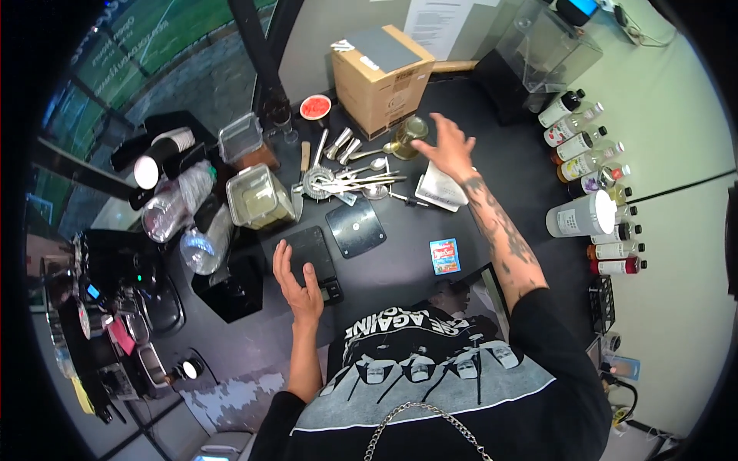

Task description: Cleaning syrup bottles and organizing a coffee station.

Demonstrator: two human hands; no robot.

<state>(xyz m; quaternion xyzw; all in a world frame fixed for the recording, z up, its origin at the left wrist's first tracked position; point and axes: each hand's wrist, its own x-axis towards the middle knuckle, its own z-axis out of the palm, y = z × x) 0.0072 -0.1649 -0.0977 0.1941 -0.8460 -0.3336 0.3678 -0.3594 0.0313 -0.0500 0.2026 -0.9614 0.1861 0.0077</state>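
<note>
1. Two hands, both empty, fingers apart; no grip on anything.
2. Your right hand [452,150] hangs over the far side of the table [523,230], thumb toward the glass jar [407,140]. Contact cannot be told, since the thumb overlaps the jar's right edge from this view.
3. Jar position: far side, just in front of the cardboard box [382,81], right of the metal bar tools [338,184]; probably kept there within your reach.
4. Your left hand [300,293] is at the near left edge of the black scale [307,250], palm open; touching or just above, cannot tell. Scale lies flat, presumably for a level reading.
5. White dish [440,192] sits below your right wrist; small blue packet [444,256] lies apart, nearer you, likely to keep it visible.
6. Bottles [573,146] line the right edge, seemingly to leave the middle for working.
</note>
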